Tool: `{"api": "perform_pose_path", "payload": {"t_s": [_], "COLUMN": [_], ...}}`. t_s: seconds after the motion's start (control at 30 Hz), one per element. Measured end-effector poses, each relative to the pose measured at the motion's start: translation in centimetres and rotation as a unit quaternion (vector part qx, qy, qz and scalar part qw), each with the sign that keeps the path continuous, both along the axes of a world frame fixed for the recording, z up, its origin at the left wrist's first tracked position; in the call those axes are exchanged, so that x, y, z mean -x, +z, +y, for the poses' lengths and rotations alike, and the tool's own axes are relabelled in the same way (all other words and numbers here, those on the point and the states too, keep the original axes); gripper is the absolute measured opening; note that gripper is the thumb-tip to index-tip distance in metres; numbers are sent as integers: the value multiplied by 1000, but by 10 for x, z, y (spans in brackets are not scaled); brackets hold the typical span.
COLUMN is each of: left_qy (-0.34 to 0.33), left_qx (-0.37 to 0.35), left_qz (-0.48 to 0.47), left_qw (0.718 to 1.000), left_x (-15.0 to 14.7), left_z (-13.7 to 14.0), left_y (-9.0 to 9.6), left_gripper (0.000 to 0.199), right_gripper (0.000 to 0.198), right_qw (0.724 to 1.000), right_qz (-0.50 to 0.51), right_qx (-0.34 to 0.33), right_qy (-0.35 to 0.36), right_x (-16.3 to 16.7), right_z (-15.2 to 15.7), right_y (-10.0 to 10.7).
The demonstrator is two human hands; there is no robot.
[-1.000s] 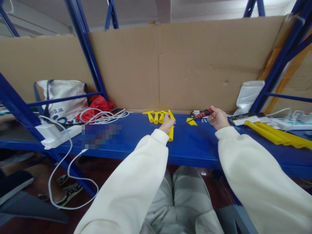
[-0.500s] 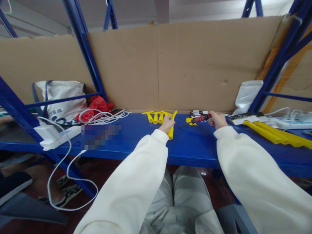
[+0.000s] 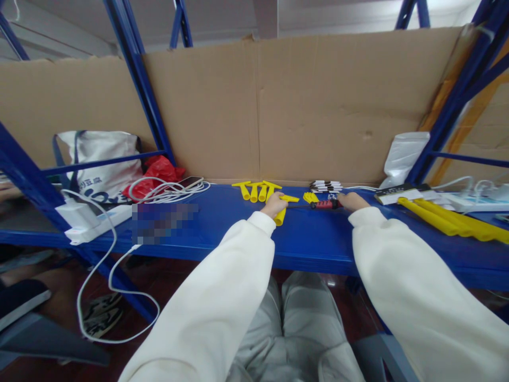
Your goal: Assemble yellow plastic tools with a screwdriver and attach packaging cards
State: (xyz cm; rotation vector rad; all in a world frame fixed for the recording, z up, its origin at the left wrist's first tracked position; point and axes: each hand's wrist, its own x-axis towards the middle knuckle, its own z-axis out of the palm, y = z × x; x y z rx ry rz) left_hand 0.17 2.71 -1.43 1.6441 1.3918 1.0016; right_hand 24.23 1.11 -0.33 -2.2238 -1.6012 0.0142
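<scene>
Head view: blue desk (image 3: 222, 233), cardboard sheet (image 3: 318, 106) standing along its far edge; left hand (image 3: 273, 206) near mid-desk, fingers clamped on a yellow T-piece (image 3: 280, 217), tube end showing below the hand on the near side, bar jutting right; right hand (image 3: 353, 201) farther right, fingers closed round the handle end of a red-and-black screwdriver (image 3: 324, 205), lying roughly level, thin shaft directed left at the held piece; cannot tell whether its tip touches; just far of the left hand, a row of similar yellow pieces (image 3: 254, 192), side by side; small yellow parts (image 3: 310, 197) heaped just far of the screwdriver; black-and-white stack (image 3: 326, 186) beyond them, near the cardboard; at right, long yellow tubes (image 3: 453, 223) lying together, a flat black-and-white box (image 3: 401, 193) beside their far ends, white plastic bag (image 3: 407, 154) behind; at left, coiled white cable (image 3: 159, 198), red plastic bag (image 3: 163, 170), pale cloth bag (image 3: 107, 159); at the far-left edge, part of another person's arm (image 3: 8, 192), partly cut off.
</scene>
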Motion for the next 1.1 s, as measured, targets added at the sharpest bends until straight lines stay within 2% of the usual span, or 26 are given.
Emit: {"api": "perform_pose_path", "payload": {"t_s": [0.1, 0.17, 0.33, 0.43, 0.6, 0.77, 0.97, 1.1], "left_qy": [-17, -31, -82, -101, -93, -36, -24, -31], "left_qx": [-18, -48, -123, -146, -187, -168, -152, -149], "left_qz": [68, 133, 329, 382, 375, 319, 219, 193], "left_qw": [997, 990, 933, 907, 903, 932, 964, 969], "left_x": [1, 3, 7, 7, 3, 0, -1, -3], "left_z": [-3, -5, -7, -5, 1, 7, 10, 13], "left_y": [3, 6, 5, -1, -6, -6, -7, -10], "left_gripper": [54, 53, 45, 43, 39, 35, 31, 31], "right_gripper": [40, 44, 44, 45, 43, 39, 38, 36], "right_qw": [995, 992, 992, 991, 990, 990, 992, 995], "right_qz": [40, 45, 2, 3, -8, -47, -46, -55], "right_qx": [76, 92, 95, 86, 53, 5, -35, -68], "right_qy": [-50, -74, -84, -99, -134, -132, -113, -57], "right_x": [-5, -7, -8, -2, 7, 11, 10, 2], "right_z": [4, 6, -2, -13, -24, -22, -20, -7], "right_y": [-2, -3, 0, 5, 13, 14, 11, 6]}}
